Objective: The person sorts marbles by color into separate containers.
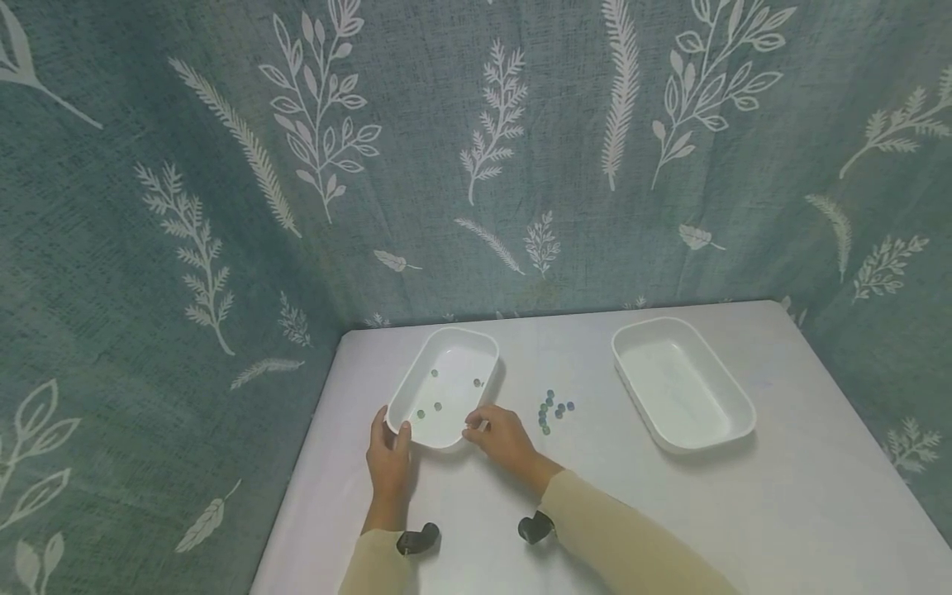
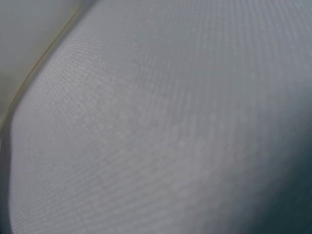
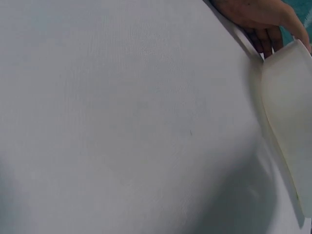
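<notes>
A white tray (image 1: 402, 392) with rounded corners stands on the left of the table in the head view, with several small greenish glass beads (image 1: 438, 406) scattered over its floor. My left hand (image 1: 390, 454) grips its near left corner, thumb at the front and fingers along the outer side. At the near right corner, my right hand (image 1: 506, 438) pinches the rim between thumb and bent fingers; whether a bead is also between the fingertips is too small to see. The right wrist view shows the left hand (image 3: 261, 17) on the tray wall (image 3: 287, 87).
Right of the tray, several blue and green beads (image 1: 549, 403) lie loosely grouped on the white tablecloth (image 1: 521, 504). A second white tray (image 1: 654, 426) stands farther right. Leaf-patterned green cloth (image 1: 446, 248) hangs behind and at both sides of the table.
</notes>
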Available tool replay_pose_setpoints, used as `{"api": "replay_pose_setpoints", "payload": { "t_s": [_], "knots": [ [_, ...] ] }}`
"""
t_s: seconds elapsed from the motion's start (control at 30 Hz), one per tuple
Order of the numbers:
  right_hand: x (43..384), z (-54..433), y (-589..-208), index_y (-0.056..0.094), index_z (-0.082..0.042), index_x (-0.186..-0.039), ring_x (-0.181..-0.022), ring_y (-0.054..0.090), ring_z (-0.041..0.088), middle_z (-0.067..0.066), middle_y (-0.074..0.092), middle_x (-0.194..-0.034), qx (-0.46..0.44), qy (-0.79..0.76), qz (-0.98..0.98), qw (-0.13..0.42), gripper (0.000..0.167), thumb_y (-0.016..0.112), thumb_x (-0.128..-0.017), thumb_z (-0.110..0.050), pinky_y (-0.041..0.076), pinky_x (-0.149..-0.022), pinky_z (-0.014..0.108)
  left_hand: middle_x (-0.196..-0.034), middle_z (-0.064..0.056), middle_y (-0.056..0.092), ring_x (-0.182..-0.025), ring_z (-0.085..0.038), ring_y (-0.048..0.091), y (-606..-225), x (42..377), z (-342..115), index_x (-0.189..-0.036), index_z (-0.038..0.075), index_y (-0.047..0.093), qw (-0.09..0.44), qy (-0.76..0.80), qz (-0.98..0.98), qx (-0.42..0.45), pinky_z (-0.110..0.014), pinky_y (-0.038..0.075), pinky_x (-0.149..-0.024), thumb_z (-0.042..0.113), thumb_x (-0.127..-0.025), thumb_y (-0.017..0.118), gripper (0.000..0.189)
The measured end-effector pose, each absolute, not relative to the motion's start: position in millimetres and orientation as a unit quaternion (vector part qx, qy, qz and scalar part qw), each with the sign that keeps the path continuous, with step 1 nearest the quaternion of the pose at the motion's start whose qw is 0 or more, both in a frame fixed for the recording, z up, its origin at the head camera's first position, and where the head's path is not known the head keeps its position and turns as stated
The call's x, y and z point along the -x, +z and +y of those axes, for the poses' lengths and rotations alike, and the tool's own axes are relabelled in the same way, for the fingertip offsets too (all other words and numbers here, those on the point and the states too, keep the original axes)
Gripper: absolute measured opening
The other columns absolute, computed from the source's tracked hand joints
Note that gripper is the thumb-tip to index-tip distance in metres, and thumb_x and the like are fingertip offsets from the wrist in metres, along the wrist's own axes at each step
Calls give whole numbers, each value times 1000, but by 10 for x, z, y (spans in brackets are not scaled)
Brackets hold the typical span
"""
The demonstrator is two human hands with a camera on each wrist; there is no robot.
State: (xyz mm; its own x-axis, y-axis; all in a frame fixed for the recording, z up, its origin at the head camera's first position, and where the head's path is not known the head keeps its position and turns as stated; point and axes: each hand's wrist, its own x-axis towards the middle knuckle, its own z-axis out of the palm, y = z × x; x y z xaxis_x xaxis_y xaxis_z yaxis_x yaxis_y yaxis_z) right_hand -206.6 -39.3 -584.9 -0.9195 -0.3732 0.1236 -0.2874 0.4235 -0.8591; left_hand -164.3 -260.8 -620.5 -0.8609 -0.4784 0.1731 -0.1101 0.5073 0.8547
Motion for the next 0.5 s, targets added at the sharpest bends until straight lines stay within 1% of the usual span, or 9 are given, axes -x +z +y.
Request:
{"api": "replay_pose_setpoints", "payload": {
  "t_s": [0.17,0.37,0.5],
  "knots": [
    [2071,-272,-5854,67,-17,-101,-65,55,6,-11,63,-90,188,-509,839,26,12,69,-90,-20,51,-57,23,-153,3,38,-143,-22,27,-6199,1641,-2599,-150,21,34,195,-461,-846,-180,-54,18,-115,40,-98,51,58],
    [2113,-74,-5872,68,-14,-109,-64,55,7,-13,61,-89,164,-502,849,18,22,70,-90,-25,51,-55,23,-152,0,40,-142,-24,31,-6181,1633,-2595,-150,22,34,195,-464,-844,-184,-54,21,-114,37,-98,53,57],
    [2158,96,-5914,68,-14,-105,-63,55,8,-12,61,-86,152,-504,850,3,19,72,-89,-23,51,-53,24,-152,-1,40,-142,-25,30,-6181,1631,-2594,-150,22,33,194,-465,-844,-183,-55,20,-114,37,-98,53,57]
  ]
}}
